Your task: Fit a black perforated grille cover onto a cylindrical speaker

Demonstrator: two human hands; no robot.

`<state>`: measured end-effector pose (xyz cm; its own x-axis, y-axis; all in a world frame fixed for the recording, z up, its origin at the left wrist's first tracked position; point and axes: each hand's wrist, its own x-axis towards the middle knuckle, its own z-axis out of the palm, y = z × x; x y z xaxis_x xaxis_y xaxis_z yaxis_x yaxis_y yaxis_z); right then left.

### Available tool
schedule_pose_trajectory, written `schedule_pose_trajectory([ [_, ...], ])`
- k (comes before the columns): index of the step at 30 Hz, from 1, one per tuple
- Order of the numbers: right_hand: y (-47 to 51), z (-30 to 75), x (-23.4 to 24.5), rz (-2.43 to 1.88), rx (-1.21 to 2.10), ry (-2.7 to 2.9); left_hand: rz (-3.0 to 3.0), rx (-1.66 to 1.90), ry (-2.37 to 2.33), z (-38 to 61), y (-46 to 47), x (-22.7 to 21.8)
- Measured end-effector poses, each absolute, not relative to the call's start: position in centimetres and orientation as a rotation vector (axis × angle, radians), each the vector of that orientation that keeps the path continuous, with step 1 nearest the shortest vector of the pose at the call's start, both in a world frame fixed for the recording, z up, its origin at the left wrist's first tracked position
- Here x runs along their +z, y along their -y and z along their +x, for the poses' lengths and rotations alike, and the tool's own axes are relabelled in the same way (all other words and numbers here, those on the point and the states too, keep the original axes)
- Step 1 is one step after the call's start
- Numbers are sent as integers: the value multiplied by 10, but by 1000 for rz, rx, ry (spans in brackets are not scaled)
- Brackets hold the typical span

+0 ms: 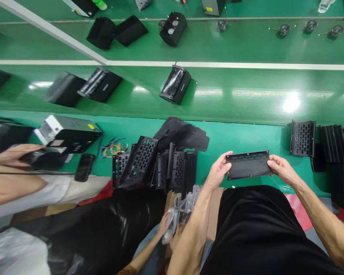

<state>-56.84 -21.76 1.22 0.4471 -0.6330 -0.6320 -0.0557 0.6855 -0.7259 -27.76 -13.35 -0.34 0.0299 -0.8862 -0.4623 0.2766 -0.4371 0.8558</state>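
Observation:
Between my two hands I hold a black rectangular speaker grille panel (248, 166) by its short ends, above the near edge of the green bench. My left hand (220, 168) pinches its left end, thumb on top. The right end is gripped by my right hand (279, 168), also thumb on top. A dark sheet seems to cover the panel's inner face, with slots faintly showing along the top. To the left are stacked perforated grilles (177, 170) and a fanned pile of black sheets (182, 133). Another perforated grille (302, 138) stands to the right.
More grilles (332, 145) are stacked at far right. Beyond, a black speaker box (175, 84) sits on the green surface, with small drivers (283, 29) farther back. At left, a co-worker's hand (14, 154) is beside a phone (84, 167). Another person's hands (167, 225) handle clear plastic bags below.

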Motion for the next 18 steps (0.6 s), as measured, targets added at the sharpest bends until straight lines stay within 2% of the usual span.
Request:
schedule_pose_trajectory([
  [18,216,-561,15,-767,-397,-1111,1326,-1596,506,-280,134,-2],
])
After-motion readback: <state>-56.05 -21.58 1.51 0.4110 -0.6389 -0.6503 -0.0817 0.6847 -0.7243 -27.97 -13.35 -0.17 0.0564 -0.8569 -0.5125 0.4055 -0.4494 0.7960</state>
